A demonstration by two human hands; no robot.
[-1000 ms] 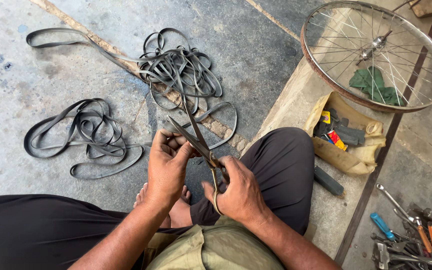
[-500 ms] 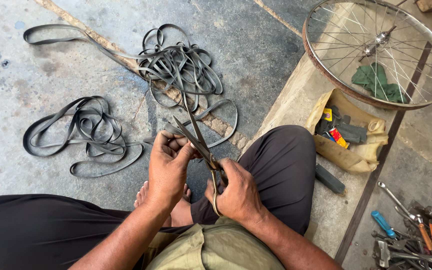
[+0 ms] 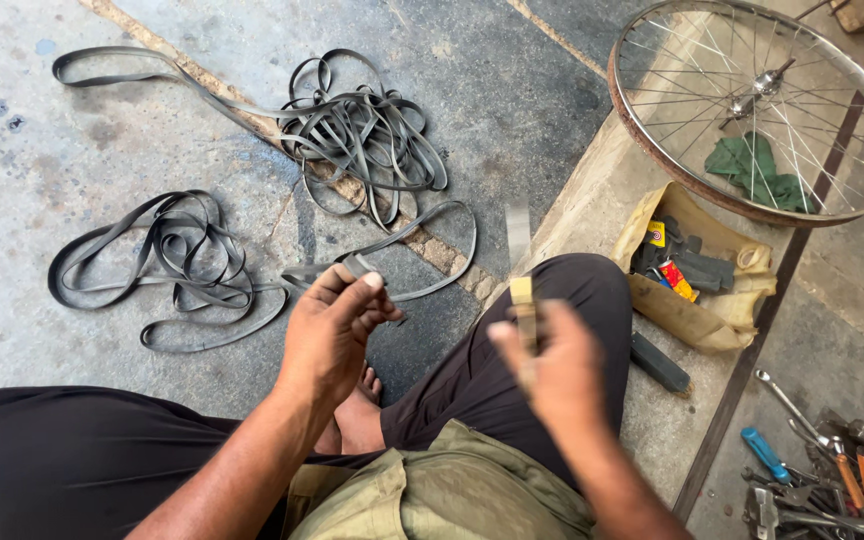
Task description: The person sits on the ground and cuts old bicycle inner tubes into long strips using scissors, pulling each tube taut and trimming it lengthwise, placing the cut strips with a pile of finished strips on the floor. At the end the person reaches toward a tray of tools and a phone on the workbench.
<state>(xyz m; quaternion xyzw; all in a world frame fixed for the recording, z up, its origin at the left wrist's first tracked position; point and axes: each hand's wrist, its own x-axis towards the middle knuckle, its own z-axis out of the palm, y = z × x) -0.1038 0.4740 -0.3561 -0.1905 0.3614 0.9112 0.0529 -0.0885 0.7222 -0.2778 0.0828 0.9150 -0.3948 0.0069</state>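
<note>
Right hand (image 3: 552, 365) motion-blurred; the yellowish strip (image 3: 523, 310) in its grip smeared, shape unclear. Left hand (image 3: 337, 325) hides the end of the rubber strip (image 3: 422, 235) it pinches. Wheel (image 3: 757, 105) clipped at top edge. Tools (image 3: 812, 480) cut off bottom right, types hard to tell.

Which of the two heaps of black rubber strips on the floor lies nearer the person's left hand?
The smaller heap at the left: its trailing strip reaches the left hand. The bigger tangle lies farther up the floor, beyond it.
</note>
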